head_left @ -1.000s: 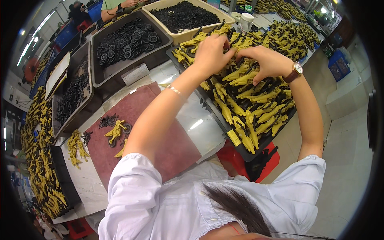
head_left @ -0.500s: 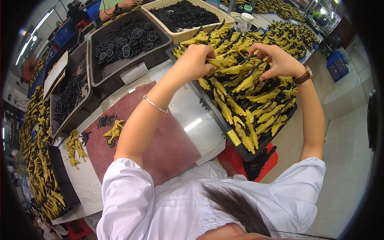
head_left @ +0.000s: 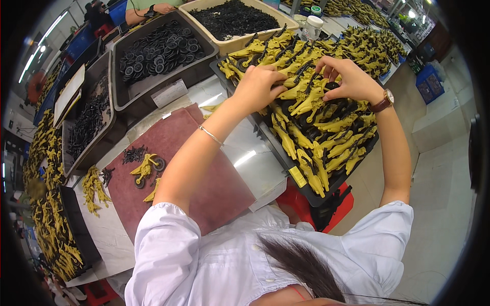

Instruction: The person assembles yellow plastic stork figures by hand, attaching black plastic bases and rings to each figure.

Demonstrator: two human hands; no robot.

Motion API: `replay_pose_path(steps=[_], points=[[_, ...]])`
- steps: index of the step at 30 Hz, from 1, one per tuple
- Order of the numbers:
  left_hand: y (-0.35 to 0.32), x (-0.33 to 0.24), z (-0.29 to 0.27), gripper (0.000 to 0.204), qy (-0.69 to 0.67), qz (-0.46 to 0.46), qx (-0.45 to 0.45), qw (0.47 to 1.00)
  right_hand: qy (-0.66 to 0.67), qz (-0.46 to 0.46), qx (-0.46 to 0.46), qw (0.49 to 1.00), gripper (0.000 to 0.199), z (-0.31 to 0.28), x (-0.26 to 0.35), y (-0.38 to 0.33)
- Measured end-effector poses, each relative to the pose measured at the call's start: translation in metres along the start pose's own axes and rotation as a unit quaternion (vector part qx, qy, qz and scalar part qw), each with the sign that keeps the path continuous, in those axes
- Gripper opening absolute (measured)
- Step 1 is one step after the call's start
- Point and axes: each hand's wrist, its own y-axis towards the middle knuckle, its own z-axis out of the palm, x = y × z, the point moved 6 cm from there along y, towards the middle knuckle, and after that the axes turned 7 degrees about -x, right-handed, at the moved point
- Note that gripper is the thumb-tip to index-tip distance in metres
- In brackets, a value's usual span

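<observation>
Both my hands are over a dark tray (head_left: pixel 284 162) packed with rows of yellow and black toy motorcycles (head_left: pixel 334 145). My left hand (head_left: pixel 259 87) is pinched at the tray's left side, its fingertips against a yellow motorcycle body; the exact grip is partly hidden. My right hand (head_left: pixel 351 81) curls its thumb and fingers around a black wheel of a toy motorcycle in the pile. On the dark red mat (head_left: pixel 214 178) lies a yellow toy motorcycle (head_left: pixel 145 167) with black wheels. Beside it are small black parts (head_left: pixel 135 154) and another yellow piece, half hidden by my left arm.
A grey bin of black wheels (head_left: pixel 161 53), a cream bin of small black parts (head_left: pixel 232 20) and another grey bin (head_left: pixel 92 122) line the far left. Loose yellow parts (head_left: pixel 94 188) lie left of the mat. Near the tray stands a white-lidded jar (head_left: pixel 312 28). Another person's arm (head_left: pixel 138 16) shows at the back.
My left hand has shifted slightly down, and my right wrist has turned a little. More of the motorcycle on the mat shows beside my left arm, along with a second yellow piece.
</observation>
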Motion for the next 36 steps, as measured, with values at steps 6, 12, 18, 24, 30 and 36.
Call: replay_pose_path(steps=[6,12,18,24,30,36], points=[[-0.007,0.002,-0.005,0.018,0.0,0.004,0.019,1.0,-0.041,-0.009,-0.045,0.998,0.044,0.017,-0.003,-0.011],[-0.011,0.001,-0.047,0.016,0.024,0.009,-0.047,0.999,-0.045,0.002,-0.076,0.996,0.039,0.008,0.006,-0.019],[-0.062,0.016,-0.147,0.02,-0.004,-0.071,-0.033,0.997,-0.064,0.002,-0.088,0.994,0.042,0.015,0.002,-0.025],[-0.169,0.041,-0.263,0.021,0.073,-0.211,-0.054,0.973,-0.087,0.066,-0.106,0.988,0.042,-0.012,0.01,-0.034],[-0.29,0.049,-0.31,0.024,0.162,-0.413,0.046,0.895,0.023,-0.182,-0.09,0.979,0.035,0.07,0.164,0.022],[-0.321,0.051,-0.271,0.031,0.137,-0.386,-0.026,0.912,0.008,-0.262,0.156,0.952,0.039,0.214,0.273,0.051]])
